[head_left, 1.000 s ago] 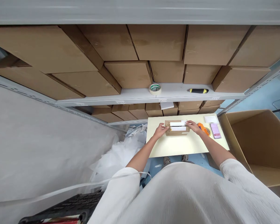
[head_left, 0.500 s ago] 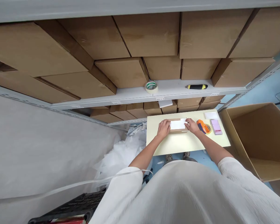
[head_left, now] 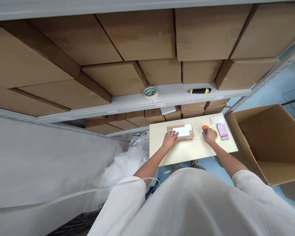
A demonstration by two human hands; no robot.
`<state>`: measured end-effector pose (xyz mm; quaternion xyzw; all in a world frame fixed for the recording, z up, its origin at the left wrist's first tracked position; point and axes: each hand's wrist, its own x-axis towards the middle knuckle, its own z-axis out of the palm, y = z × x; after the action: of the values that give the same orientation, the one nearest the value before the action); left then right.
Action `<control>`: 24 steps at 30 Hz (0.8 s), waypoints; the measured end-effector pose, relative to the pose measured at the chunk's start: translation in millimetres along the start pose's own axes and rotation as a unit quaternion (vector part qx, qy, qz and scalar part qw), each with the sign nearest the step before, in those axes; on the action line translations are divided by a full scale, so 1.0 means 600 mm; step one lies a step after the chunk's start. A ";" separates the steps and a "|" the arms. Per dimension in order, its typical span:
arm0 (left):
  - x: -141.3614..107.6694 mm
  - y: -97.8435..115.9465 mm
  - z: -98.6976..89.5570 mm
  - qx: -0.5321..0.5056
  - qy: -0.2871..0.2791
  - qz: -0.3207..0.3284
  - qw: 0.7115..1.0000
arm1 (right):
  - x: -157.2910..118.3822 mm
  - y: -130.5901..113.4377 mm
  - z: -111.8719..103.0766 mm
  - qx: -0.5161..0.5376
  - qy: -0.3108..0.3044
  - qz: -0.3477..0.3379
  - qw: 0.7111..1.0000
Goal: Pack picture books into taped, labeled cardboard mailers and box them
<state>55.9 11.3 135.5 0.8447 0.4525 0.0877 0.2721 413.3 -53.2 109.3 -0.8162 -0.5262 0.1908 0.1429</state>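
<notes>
A small cardboard box (head_left: pixel 186 136) with a white label (head_left: pixel 183 131) on top lies on the pale yellow table (head_left: pixel 194 152). My left hand (head_left: pixel 170 139) rests on the box's left part, fingers spread over the label's edge. To the right, my right hand (head_left: pixel 209 135) is wrapped round the orange tape dispenser (head_left: pixel 205 127), covering most of it; a yellow tape roll (head_left: pixel 215 133) shows beside the fingers. A purple item (head_left: pixel 222 131), partly pixelated, and a white sheet (head_left: pixel 216 120) lie right of that hand.
Cardboard boxes (head_left: pixel 147 32) fill the shelf ahead. A tape roll (head_left: pixel 150 93) and a yellow-black cutter (head_left: pixel 199 90) lie on its edge. A large open carton (head_left: pixel 272 144) stands right of the table, white packing material (head_left: pixel 127 167) left of it. A white cord (head_left: pixel 88 191) crosses at left.
My right hand has left the box's right end and moved right onto the orange dispenser. My left hand stays on the box. The view has shifted slightly.
</notes>
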 end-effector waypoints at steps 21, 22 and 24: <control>-0.003 0.015 -0.007 0.134 -0.021 0.000 0.991 | -0.017 0.052 -0.047 -0.073 -0.057 0.048 0.995; -0.003 0.015 -0.006 0.134 -0.020 0.001 0.991 | -0.013 0.048 -0.057 -0.048 -0.056 0.054 0.996; -0.002 0.014 -0.005 0.132 -0.017 0.003 0.991 | -0.001 0.037 -0.080 0.027 -0.063 0.067 0.995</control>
<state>60.2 7.6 142.5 0.8760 0.4527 0.0138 0.1661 452.9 -64.6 142.2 -0.8319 -0.4726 0.2655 0.1183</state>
